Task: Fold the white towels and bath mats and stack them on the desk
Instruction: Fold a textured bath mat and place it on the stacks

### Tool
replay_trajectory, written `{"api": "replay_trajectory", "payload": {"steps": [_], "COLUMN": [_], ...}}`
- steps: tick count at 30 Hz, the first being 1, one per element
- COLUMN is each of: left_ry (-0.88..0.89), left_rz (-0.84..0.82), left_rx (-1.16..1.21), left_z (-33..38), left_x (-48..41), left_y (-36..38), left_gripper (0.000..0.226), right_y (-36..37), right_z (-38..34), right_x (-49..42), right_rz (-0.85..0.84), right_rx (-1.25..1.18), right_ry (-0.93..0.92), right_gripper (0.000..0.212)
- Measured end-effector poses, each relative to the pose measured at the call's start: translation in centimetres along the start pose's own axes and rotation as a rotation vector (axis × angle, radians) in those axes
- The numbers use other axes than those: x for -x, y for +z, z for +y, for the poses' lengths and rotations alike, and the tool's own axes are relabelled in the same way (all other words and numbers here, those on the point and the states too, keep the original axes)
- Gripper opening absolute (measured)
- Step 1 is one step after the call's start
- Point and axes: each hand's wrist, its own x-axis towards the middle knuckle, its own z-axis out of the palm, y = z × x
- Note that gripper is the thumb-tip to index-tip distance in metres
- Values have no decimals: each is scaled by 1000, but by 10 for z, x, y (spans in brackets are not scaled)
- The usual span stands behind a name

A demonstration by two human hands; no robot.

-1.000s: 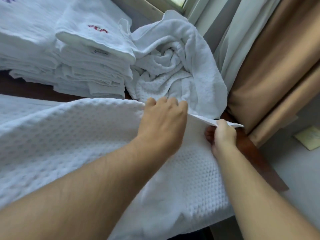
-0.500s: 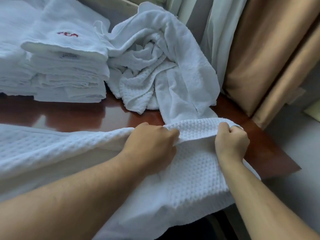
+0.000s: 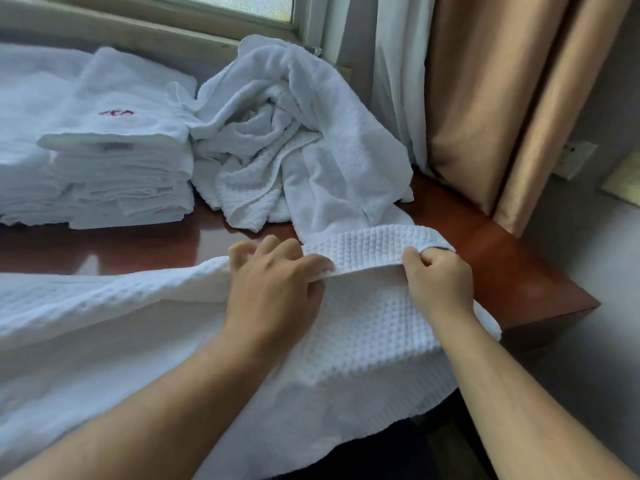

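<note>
Fingers bunched a moment ago now fan out as the left hand (image 3: 277, 289) pinches the doubled edge of a large white waffle-weave towel (image 3: 363, 337). Far left, a stack of folded white terry towels (image 3: 117, 174) stands finished, its red embroidered mark (image 3: 116, 113) unreadable. Beside it, a crumpled heap of white towels (image 3: 294, 140) awaits folding. The right hand (image 3: 438, 275) fists the same edge above the glossy reddish-brown wooden desk (image 3: 512, 271); roughly half the job appears left.

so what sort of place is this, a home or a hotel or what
Probably a hotel room: a stack of folded white towels, the top one with a red logo, sits on a polished wooden desk beside a window with heavy tan curtains, and a waffle-weave bath mat lies half folded.
</note>
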Motion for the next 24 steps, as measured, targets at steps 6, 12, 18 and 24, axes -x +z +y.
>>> {"api": "replay_trajectory", "payload": {"steps": [6,12,18,24], "left_ry": [330,598,531,76], "left_rz": [36,-113,-251,-245], "left_rx": [93,90,52,83], "left_z": [8,9,11,23], "left_x": [5,12,9,23], "left_y": [-8,-14,-19,-11], "left_gripper": [25,18,9,18], "right_y": [-7,-26,-35,-31], "right_z": [-2,-4,12,22], "right_x": [-4,3,30,33], "right_rz": [-11,49,40,0], "right_rx": [-145,-210,-14,26], "right_ry": [155,193,11,-94], "right_gripper": [49,34,51,51]}}
